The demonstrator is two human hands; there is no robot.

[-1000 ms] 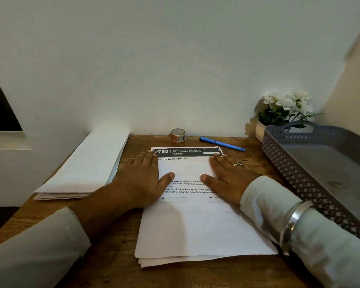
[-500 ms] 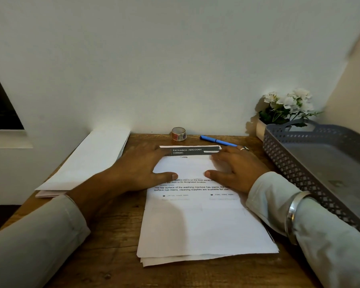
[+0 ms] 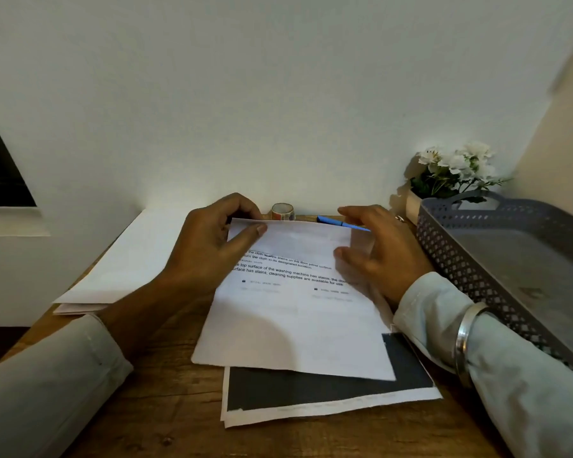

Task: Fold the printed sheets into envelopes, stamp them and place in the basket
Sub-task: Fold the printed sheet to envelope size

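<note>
The left hand (image 3: pixel 212 249) is raised over the far left corner of the top sheet (image 3: pixel 295 325). It pinches this corner, thumb on the near side and the curled fingers behind. The right hand (image 3: pixel 377 256) stands at the far right edge of the sheet, thumb on the paper and fingers loosely spread behind it. It is blurred, so I cannot tell if it really grips.

The sheet lies in the middle of the wooden table (image 3: pixel 146 408), on a pile of sheets (image 3: pixel 311 391) with a dark printed block. Its long side runs away from the person, turned a little against the pile. Its far end is bent up toward the person and shows the blank back.

Readable lines: "top surface of the washing machine has stains" and "cleaning supplies are available for use".

The grey basket (image 3: pixel 510 259) stands on the right, and the envelopes (image 3: pixel 123 266) lie on the left.
</note>
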